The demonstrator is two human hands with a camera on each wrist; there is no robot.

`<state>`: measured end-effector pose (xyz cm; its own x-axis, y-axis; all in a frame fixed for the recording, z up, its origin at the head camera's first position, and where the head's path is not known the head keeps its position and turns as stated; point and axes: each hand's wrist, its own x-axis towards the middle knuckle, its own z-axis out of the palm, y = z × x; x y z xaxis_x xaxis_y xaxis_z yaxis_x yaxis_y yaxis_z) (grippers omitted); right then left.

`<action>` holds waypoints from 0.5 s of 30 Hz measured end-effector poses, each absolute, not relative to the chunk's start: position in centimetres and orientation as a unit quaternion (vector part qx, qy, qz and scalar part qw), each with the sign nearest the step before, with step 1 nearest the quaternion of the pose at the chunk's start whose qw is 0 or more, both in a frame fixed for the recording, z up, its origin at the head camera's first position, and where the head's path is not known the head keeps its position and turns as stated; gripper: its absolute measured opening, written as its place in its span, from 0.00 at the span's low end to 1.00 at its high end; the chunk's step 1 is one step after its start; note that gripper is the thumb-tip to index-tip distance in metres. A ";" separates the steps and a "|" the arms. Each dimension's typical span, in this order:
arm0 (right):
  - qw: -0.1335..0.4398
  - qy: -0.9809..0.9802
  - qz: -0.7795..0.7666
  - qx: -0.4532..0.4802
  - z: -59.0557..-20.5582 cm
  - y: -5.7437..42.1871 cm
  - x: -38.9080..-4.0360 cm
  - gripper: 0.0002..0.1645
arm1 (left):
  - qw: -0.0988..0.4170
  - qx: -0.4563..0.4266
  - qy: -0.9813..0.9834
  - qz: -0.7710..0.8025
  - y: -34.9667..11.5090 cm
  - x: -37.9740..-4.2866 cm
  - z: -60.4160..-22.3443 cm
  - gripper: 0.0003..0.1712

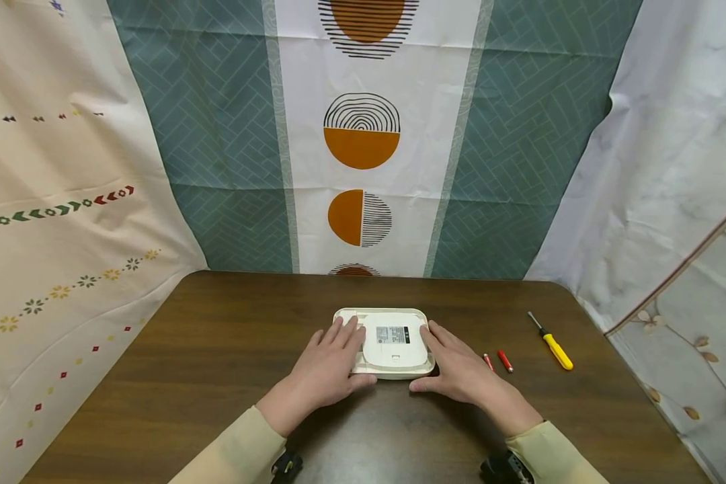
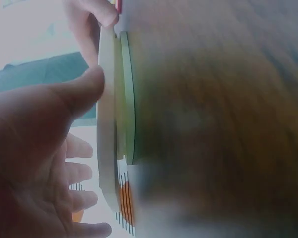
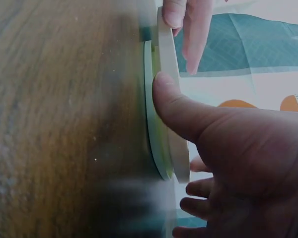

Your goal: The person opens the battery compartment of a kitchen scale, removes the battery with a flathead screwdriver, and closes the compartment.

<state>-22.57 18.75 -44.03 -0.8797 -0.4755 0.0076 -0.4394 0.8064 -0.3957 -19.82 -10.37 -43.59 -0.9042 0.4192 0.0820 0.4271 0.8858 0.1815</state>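
Observation:
A flat, cream-white rounded device (image 1: 394, 355) lies on the table with a printed label (image 1: 392, 335) facing up. Across its left part rests my left hand (image 1: 323, 370), fingers straight and thumb by the near edge. My right hand (image 1: 460, 366) is at the right side, its fingertips on the rim and its thumb near the front corner. From the left wrist, the device's side edge (image 2: 107, 124) shows with my thumb against it. The right wrist view also has the thumb (image 3: 166, 94) touching that edge, while the other fingers stay extended behind the device.
Two red batteries (image 1: 505, 361) lie just right of my right hand, one partly behind it. Farther right is a screwdriver (image 1: 556, 349) with a yellow handle. The brown wooden table (image 1: 218, 349) meets hanging patterned cloths at its back and sides.

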 end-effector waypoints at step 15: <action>0.064 0.954 -0.195 -0.218 -44.1 18.2 -22.4 0.69 | 0.022 -0.219 -0.973 -0.073 -10.3 -19.8 -43.7 0.53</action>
